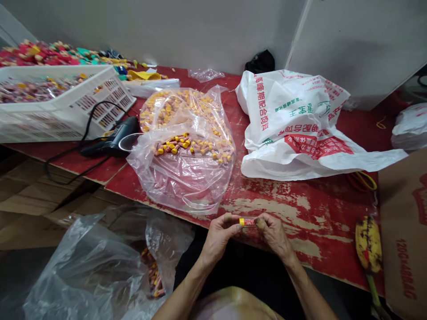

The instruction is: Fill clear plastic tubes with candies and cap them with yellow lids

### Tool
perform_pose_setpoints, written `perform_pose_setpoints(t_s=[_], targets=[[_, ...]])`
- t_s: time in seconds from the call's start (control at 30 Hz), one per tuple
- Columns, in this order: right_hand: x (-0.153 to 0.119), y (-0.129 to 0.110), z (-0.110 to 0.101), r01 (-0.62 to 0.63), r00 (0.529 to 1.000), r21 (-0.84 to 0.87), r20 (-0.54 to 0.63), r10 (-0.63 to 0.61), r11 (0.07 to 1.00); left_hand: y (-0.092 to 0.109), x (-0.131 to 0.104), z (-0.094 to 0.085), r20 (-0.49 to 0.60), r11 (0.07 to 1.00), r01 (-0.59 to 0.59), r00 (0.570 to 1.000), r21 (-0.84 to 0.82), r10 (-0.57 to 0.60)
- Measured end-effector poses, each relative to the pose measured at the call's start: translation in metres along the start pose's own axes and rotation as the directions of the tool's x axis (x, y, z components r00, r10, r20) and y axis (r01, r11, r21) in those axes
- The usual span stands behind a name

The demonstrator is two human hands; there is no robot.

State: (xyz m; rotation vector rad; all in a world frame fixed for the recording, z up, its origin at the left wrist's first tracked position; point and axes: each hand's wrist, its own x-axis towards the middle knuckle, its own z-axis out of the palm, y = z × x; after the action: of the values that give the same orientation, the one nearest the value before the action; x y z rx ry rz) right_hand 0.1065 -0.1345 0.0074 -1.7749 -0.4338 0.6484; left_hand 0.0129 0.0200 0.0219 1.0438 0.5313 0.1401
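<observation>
A small clear tube [248, 222] with a yellow cap and pinkish-red contents lies level between my hands, just above the table's front edge. My left hand [222, 231] pinches its capped end with thumb and fingers. At the other end, the closed fingertips of my right hand [271, 233] grip the tube and cover its tip. Beyond my hands, a clear plastic bag [187, 182] lies on the table with many similar yellow-capped tubes [173, 144] in it. Another clear bag [96, 262], below the table at left, holds more of them.
A white plastic basket [71, 111] of wrapped pieces stands at left, colourful small items heaped behind it. Beside it lies a black blower-like tool [116, 138] with a cord. A printed white sack [296, 129] covers the back right. A banana [368, 244] and cardboard box [405, 240] are at right.
</observation>
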Motion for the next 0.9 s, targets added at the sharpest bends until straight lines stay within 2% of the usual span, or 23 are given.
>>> perform_pose_setpoints(t_s=[0.1,0.27,0.43,0.53,0.67,0.77,0.9], targets=[[0.001,-0.004,-0.002,0.005,1.000,-0.040,0.028,-0.003,0.999,-0.001,0.001,0.000,-0.001,0.997,0.058,0.998,-0.057,-0.059],[-0.003,-0.013,-0.008,0.099,0.994,-0.029,0.048,-0.098,0.995,0.000,0.001,0.000,-0.022,0.977,0.136,0.990,-0.165,-0.141],[-0.003,-0.011,-0.008,0.017,0.999,0.005,0.038,-0.017,1.000,0.000,-0.001,0.002,-0.022,0.977,0.122,0.992,-0.174,-0.127],[-0.003,-0.010,-0.007,0.006,1.000,-0.076,-0.006,-0.006,0.997,-0.001,-0.002,0.002,-0.031,0.979,0.125,0.991,-0.161,-0.132],[-0.005,-0.010,-0.007,0.002,1.000,-0.145,0.016,0.001,0.989,-0.003,-0.005,0.000,-0.055,0.978,0.147,0.986,-0.147,-0.157],[-0.007,-0.011,-0.005,-0.026,1.000,-0.089,0.014,0.028,0.996,-0.002,-0.006,0.001,-0.048,0.980,0.142,0.987,-0.138,-0.150],[-0.008,-0.014,-0.006,-0.064,0.998,0.094,0.029,0.061,0.994,-0.001,-0.004,-0.001,-0.057,0.983,0.112,0.991,-0.143,-0.121]])
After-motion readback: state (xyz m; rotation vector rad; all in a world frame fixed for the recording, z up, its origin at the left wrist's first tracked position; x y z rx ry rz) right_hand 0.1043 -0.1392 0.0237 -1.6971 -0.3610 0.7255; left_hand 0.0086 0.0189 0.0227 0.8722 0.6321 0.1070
